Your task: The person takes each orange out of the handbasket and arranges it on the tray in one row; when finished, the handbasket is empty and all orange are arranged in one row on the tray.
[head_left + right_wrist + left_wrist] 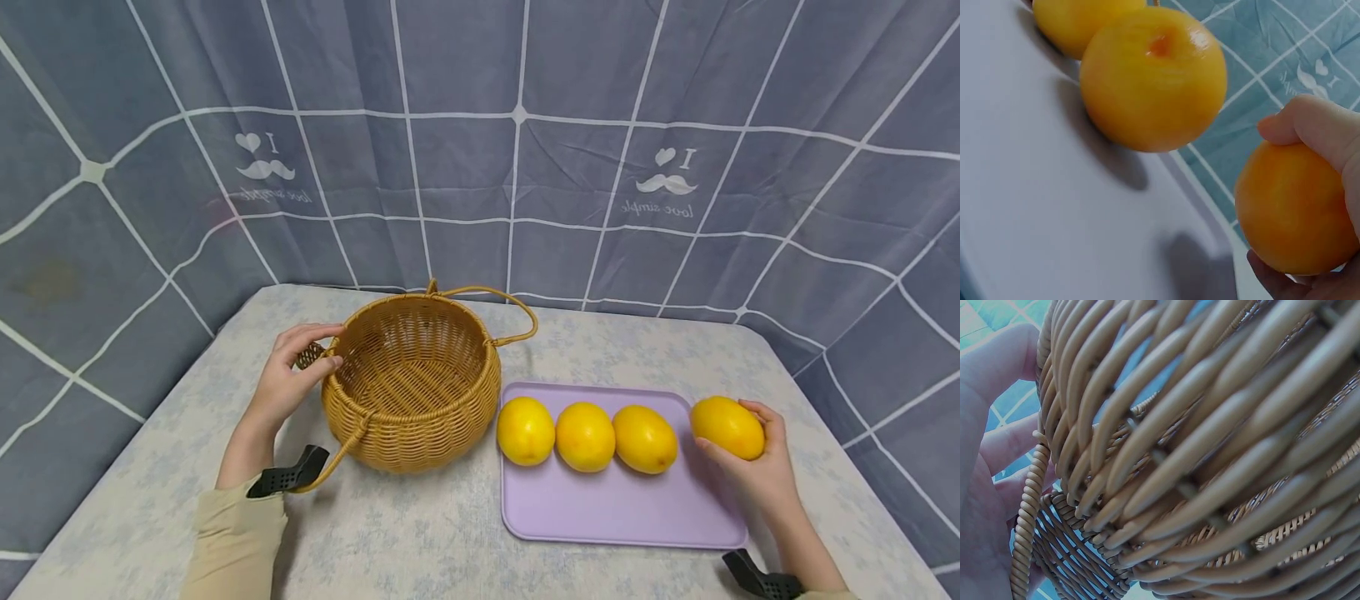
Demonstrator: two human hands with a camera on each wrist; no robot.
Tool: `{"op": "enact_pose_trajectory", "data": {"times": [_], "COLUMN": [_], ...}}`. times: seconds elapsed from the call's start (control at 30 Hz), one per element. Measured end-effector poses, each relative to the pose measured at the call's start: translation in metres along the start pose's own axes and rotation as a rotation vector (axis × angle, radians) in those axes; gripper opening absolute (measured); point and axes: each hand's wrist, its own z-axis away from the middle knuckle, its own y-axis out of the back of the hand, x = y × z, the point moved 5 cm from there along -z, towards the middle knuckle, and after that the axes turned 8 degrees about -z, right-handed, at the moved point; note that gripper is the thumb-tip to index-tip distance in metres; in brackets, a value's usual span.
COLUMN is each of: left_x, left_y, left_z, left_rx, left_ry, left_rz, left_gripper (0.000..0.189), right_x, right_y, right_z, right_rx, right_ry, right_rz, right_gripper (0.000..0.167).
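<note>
A round wicker basket (416, 446) stands left of centre, its mouth facing up and its inside bare. My left hand (288, 367) grips its left rim; in the left wrist view the thumb (997, 362) lies against the weave and part of the fingers is hidden. Over the right end of a lilac tray (592, 508), my right hand (765, 467) holds a yellow lemon (727, 427) between thumb and fingers. A shadow under that lemon shows in the right wrist view. Three more lemons (585, 437) lie in a row along the tray's back half.
One thin basket handle (517, 336) leans out to the right, and another (341, 458) droops toward my left wrist. The pale patterned tabletop (405, 533) runs back to a grey-blue checked curtain (465, 167) that hangs behind and at both sides.
</note>
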Motion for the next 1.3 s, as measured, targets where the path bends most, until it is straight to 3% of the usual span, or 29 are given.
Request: {"op": "enact_pose_trajectory", "data": {"times": [0.43, 0.93, 1.3], "left_x": [-0.002, 0.000, 0.000], "left_y": [0.000, 0.000, 0.000], "left_z": [0.001, 0.000, 0.000], "left_rx": [0.005, 0.003, 0.003], "left_ry": [0.002, 0.010, 0.013], "left_rz": [-0.009, -0.001, -0.001], "left_gripper": [0.036, 0.036, 0.037], "right_x": [0.010, 0.007, 0.007], "right_y": [-0.012, -0.015, -0.018], "right_z": [0.000, 0.000, -0.001], "right_rx": [-0.060, -0.106, -0.130], "right_ry": [-0.055, 0.029, 0.085], "right_rz": [-0.020, 0.079, 0.138], "right_gripper": [0.079, 0.081, 0.065]}}
